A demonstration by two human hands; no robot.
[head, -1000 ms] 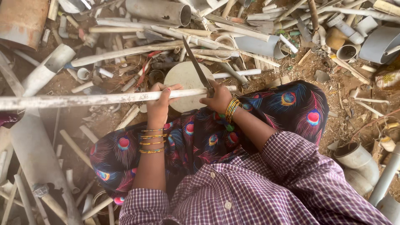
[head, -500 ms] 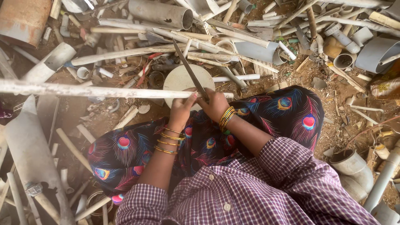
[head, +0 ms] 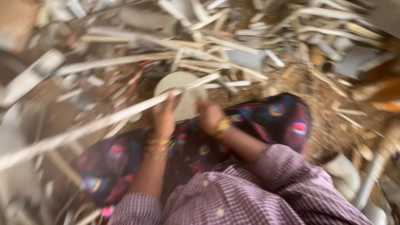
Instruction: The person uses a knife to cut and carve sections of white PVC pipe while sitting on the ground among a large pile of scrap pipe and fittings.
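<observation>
A heap of pale pipe scrap (head: pixel 258 58) covers the ground ahead of us. Across our lap slants a long white pipe (head: pixel 100 121), its upper end over a round white disc (head: pixel 183 89). Our left hand (head: pixel 164 114) is clamped around the pipe; our right hand (head: pixel 208 114) is too blurred to tell its grip.

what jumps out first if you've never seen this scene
A long pale pipe slants across the blurred picture from lower left to centre, with the left hand closed round it. Just right, the right hand sits by a round pale disc. Behind them sprawls a heap of scrap pipes.
</observation>
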